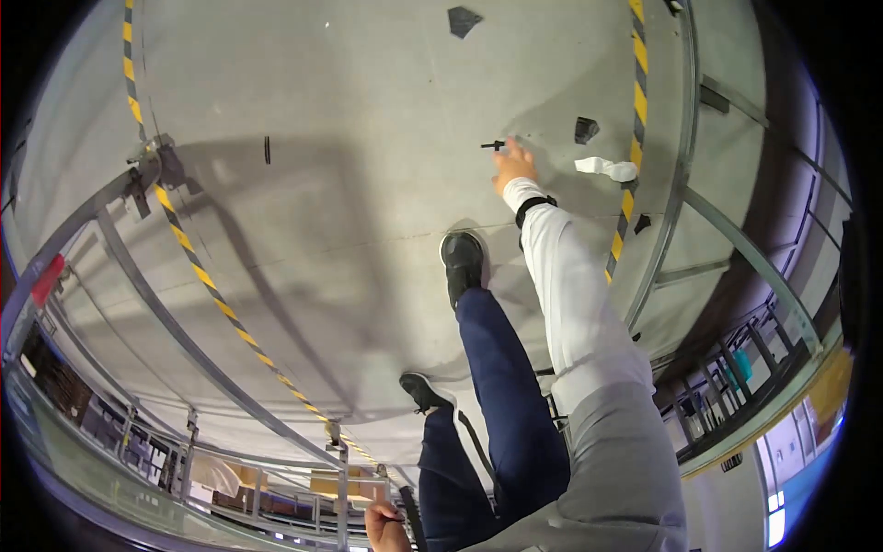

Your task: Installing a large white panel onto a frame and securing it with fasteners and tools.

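Note:
My right hand (515,166) reaches down to the floor, its fingers spread and partly bent. By its fingertips lies a small black T-shaped piece (491,145); whether they touch it I cannot tell. A crumpled white scrap (605,168) and a dark angular fragment (586,130) lie to the right of this hand. At the lower edge, my left hand (384,526) is curled closed beside my leg. Something thin and dark shows at its fingers, too small to name. A long black strip (411,520) runs right beside that hand.
A thin black stick (268,150) lies on the floor to the left, another dark fragment (464,20) farther ahead. Metal rails stand left (156,304) and right (682,166). Yellow-black striped tape (221,299) lines the floor. My shoe (462,260) stands near the right hand.

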The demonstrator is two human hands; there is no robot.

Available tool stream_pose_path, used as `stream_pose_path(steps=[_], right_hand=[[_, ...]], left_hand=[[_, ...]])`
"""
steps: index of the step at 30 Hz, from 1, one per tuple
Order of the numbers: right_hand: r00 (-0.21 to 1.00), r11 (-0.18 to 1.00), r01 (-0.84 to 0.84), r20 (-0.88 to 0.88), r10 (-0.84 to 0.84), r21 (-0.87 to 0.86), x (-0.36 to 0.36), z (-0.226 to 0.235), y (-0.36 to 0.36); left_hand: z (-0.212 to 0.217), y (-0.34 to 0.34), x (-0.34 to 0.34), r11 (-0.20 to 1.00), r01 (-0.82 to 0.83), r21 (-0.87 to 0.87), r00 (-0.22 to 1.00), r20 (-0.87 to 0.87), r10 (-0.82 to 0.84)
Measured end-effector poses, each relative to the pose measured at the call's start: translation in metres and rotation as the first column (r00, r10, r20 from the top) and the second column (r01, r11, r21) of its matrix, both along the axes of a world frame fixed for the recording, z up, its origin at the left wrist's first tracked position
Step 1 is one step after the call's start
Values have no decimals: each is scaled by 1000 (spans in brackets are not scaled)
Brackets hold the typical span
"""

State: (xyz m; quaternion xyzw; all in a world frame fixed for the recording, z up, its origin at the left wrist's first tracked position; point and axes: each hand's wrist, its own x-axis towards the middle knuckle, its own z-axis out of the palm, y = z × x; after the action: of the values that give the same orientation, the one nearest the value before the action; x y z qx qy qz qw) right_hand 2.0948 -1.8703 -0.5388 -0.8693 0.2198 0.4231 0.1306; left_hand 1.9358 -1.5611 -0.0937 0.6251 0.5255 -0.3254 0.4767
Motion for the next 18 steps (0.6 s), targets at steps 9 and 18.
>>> stream_pose_path(steps=[9,18], right_hand=[[990,989,-113,77,120,-95,-13,-13,-5],[962,910,-103,274,-12,401,-95,103,74]], left_hand=[[9,-1,-29,993,-82,-83,992,-106,73],[62,12,-103,994,-108,-29,963,243,112]])
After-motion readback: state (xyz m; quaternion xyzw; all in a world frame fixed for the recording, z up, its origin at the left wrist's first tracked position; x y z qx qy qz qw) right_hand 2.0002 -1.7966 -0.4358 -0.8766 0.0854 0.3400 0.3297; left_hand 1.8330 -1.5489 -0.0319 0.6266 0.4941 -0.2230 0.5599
